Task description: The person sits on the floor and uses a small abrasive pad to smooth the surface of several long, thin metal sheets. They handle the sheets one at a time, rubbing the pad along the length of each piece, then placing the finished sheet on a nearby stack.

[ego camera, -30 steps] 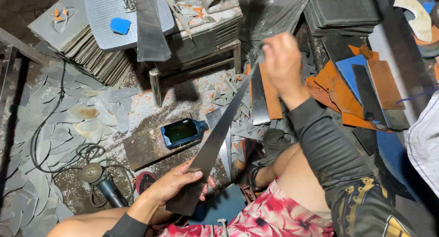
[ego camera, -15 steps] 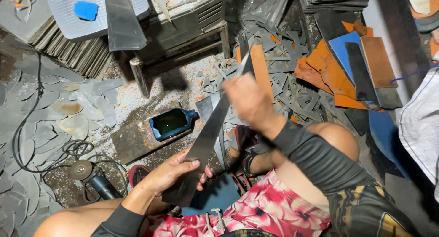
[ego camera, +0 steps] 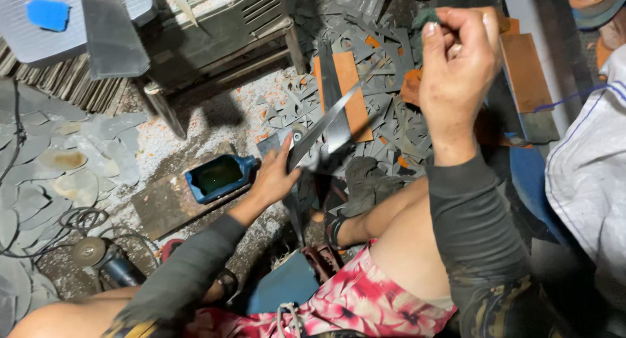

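Fingers of my left hand [ego camera: 272, 176] wrap the near end of a long grey metal blade [ego camera: 326, 126], which slants up over scrap-strewn ground. Right hand [ego camera: 460, 64] raised, fist clenched on something small, can't tell what. Blue container [ego camera: 218, 176] lies just beside my left hand; angle grinder [ego camera: 104, 260] near my knee.
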A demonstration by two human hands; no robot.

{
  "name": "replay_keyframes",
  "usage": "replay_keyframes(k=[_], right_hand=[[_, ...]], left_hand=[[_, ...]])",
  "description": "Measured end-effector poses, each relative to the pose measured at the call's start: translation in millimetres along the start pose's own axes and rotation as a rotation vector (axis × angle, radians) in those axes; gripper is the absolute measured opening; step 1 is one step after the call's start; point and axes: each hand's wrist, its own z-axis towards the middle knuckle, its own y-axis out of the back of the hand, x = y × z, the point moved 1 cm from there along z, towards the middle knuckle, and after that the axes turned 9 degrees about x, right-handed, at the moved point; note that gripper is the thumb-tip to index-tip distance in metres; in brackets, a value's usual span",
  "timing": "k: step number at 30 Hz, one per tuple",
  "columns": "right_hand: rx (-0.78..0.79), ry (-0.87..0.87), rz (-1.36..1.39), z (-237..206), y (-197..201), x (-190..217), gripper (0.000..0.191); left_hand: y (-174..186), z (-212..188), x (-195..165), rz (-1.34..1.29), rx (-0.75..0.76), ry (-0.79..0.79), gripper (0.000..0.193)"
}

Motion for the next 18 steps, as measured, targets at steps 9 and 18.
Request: replay_keyframes(k=[9, 18], right_hand=[[0.06, -0.071, 0.061, 13, -3, -15, 0.008], [0.141, -0.122, -0.015, 27, -11, -38, 0.007]], left_hand=[[-113, 216, -14, -0.177, -0.426, 0.394, 0.078], [-144, 286, -22, -0.244, -0.342, 0.519, 0.091]])
